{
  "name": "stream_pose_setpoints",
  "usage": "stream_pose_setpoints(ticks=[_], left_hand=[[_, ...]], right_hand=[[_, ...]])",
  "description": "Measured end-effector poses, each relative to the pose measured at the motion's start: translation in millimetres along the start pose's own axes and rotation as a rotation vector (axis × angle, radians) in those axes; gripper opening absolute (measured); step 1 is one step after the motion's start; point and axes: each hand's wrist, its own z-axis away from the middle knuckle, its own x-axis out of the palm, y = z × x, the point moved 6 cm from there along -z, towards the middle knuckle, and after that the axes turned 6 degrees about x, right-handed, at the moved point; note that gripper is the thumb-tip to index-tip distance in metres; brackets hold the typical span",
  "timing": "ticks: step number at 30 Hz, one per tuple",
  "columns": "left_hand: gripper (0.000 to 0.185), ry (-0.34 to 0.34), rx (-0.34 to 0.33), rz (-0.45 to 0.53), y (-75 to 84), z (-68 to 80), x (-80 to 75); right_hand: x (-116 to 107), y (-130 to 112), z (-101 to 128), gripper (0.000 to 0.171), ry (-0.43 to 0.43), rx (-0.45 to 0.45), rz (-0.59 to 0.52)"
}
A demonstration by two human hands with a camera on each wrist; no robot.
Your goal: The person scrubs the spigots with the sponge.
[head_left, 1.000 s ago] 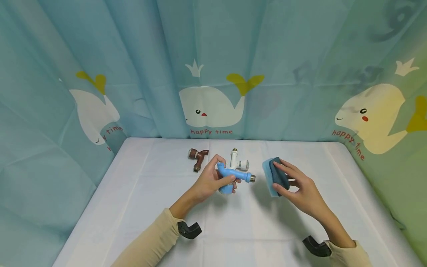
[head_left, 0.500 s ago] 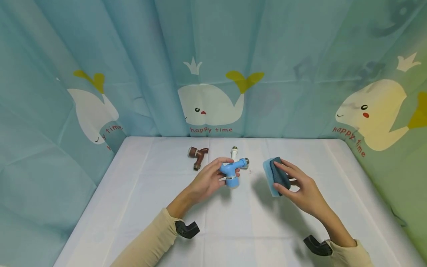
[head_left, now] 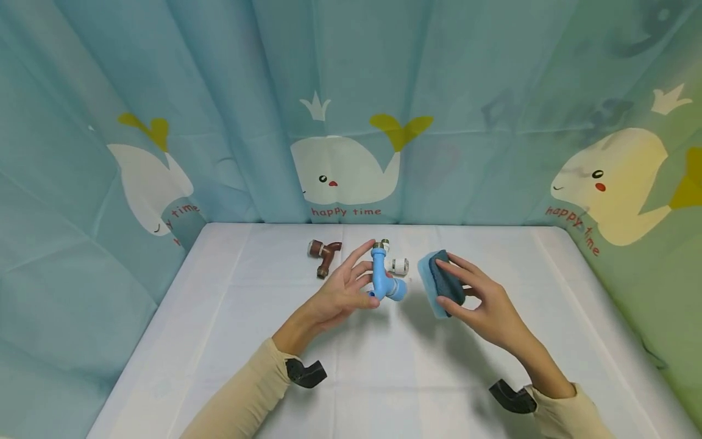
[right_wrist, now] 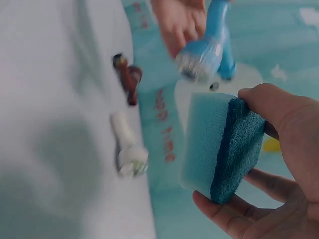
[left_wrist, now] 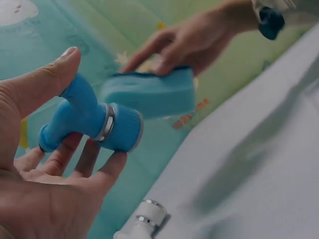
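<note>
Head view shows the left hand (head_left: 340, 292) loosely pinching a blue plastic tap (head_left: 384, 280) while the right hand (head_left: 482, 305) grips a blue sponge (head_left: 436, 281); scrubbing pressure could dislodge it.

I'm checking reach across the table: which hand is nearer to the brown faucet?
Left. The left hand, holding the blue faucet, is just right of the brown faucet; the right hand, holding the sponge, is farther right.
</note>
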Motion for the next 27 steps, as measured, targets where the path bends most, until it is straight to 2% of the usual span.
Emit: stream_pose_setpoints(ticks=[4, 7, 13, 21, 27], left_hand=[[0.111, 0.052, 0.042, -0.106, 1.8, -3.4, 0.8], [0.109, 0.082, 0.073, -0.168, 4.1, -3.7, 0.9], [0.105, 0.091, 0.120, -0.249, 8.3, -1.3, -1.0], [0.103, 0.093, 0.125, -0.188, 7.8, -1.0, -6.7], [0.104, 0.088, 0.162, -0.154, 15.2, -3.0, 0.1]], right_hand=[[7, -16, -10, 0.069, -0.019, -0.054, -0.010], [10, -21, -13, 0.069, -0.029, -0.061, -0.009], [13, -21, -12, 0.068, -0.032, -0.051, -0.011], [16, -28, -18, 0.069, -0.045, -0.059, -0.013], [32, -53, -25, 0.068, -0.071, -0.144, -0.019]])
